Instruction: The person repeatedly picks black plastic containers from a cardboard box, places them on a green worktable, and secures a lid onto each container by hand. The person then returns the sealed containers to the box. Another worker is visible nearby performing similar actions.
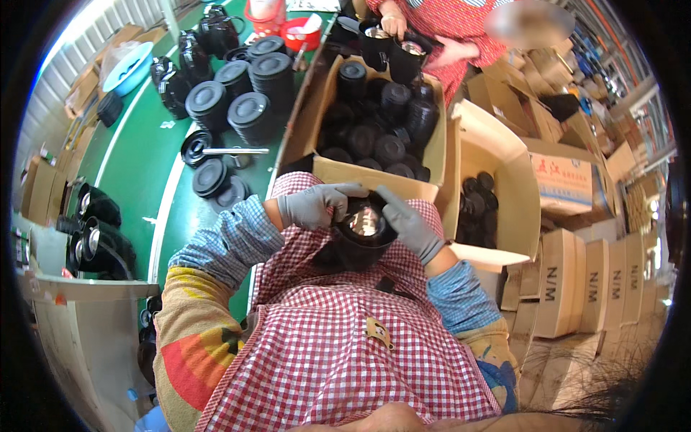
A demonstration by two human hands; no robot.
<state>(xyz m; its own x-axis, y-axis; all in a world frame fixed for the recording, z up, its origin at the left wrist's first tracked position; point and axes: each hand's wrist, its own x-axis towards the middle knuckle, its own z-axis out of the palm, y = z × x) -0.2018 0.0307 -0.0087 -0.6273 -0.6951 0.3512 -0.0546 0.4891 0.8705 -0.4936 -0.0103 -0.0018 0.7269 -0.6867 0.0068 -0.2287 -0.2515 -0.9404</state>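
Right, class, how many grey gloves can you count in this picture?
2 grey gloves: one on the left hand, one on the right hand, both at the black vessel. No others show.

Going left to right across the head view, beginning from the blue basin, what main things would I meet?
Blue basin, round-topped black items, left hand, shiny-lined black cup, right hand, narrower open carton, upright brown cartons.
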